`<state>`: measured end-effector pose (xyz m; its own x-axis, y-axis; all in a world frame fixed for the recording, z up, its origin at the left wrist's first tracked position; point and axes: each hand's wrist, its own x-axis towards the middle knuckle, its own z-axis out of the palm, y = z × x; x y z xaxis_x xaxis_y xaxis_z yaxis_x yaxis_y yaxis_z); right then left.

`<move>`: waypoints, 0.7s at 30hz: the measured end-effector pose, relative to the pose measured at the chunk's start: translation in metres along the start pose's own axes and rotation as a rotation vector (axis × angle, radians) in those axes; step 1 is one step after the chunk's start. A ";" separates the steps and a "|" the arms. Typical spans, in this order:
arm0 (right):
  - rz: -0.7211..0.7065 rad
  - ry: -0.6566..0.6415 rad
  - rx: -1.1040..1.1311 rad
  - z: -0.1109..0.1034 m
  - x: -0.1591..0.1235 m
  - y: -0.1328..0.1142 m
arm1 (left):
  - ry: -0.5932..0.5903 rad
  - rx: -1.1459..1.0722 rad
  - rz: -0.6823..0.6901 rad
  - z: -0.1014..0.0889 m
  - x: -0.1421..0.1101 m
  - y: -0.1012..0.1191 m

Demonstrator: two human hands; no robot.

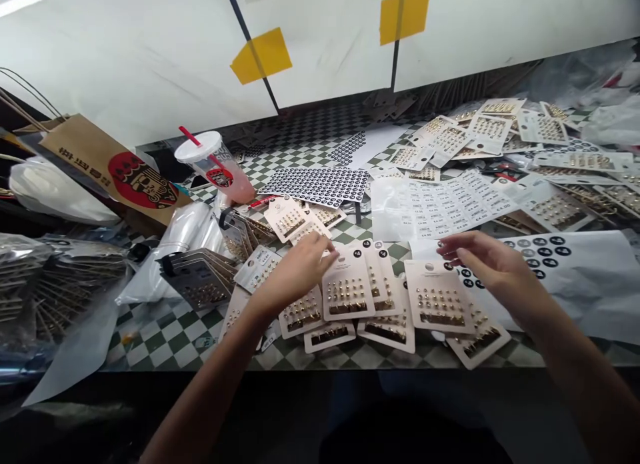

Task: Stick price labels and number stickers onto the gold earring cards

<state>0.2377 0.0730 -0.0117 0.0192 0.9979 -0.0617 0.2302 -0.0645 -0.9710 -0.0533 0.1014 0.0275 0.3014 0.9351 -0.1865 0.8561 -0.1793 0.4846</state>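
My left hand [299, 267] hovers at the upper left corner of an earring card [349, 287], fingers loosely bent and a little apart. Its thumb lies over or just above that corner; whether they touch is unclear. Gold studs in rows fill the pale card, and a round black sticker [357, 254] marks its top right. My right hand [493, 264] has a small round black sticker [441, 245] at its fingertips. Below those fingertips lies another earring card [439, 297], with a similar sticker in its top corner. More cards overlap beneath and between both hands.
A sheet of black round stickers [315, 186] and a sheet of price labels [440, 204] lie behind the cards. A sticker sheet [575, 277] extends under my right arm. A drink cup [215, 164] and paper bag [110, 164] stand left. Piled cards [450, 141] occupy the back right.
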 end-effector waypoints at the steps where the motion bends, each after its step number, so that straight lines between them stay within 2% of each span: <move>1: 0.002 0.044 -0.003 -0.007 0.002 0.003 | -0.072 0.013 0.027 0.004 -0.002 0.001; 3: 0.008 0.137 -0.020 -0.019 0.005 0.007 | -0.107 0.015 0.037 0.006 -0.001 -0.001; 6: 0.020 0.249 -0.030 -0.033 0.006 0.011 | -0.134 -0.060 -0.011 -0.001 0.004 -0.006; 9: 0.015 0.275 -0.008 -0.043 0.004 0.012 | -0.154 -0.186 0.000 -0.016 0.005 -0.003; 13: 0.044 0.310 0.050 -0.052 0.001 0.014 | -0.087 -0.337 0.046 -0.027 -0.004 0.017; 15: 0.074 0.310 0.092 -0.054 0.002 0.016 | -0.079 -0.467 0.115 -0.023 -0.009 0.034; 18: 0.115 0.234 0.129 -0.055 0.007 0.019 | -0.156 -0.735 0.331 -0.010 -0.010 0.063; 21: 0.153 0.233 0.149 -0.053 0.017 0.017 | -0.276 -0.758 0.528 0.006 0.005 0.085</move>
<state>0.2932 0.0890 -0.0170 0.2691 0.9477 -0.1719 0.0623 -0.1952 -0.9788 0.0235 0.0891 0.0628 0.7413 0.6680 0.0661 0.1124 -0.2207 0.9688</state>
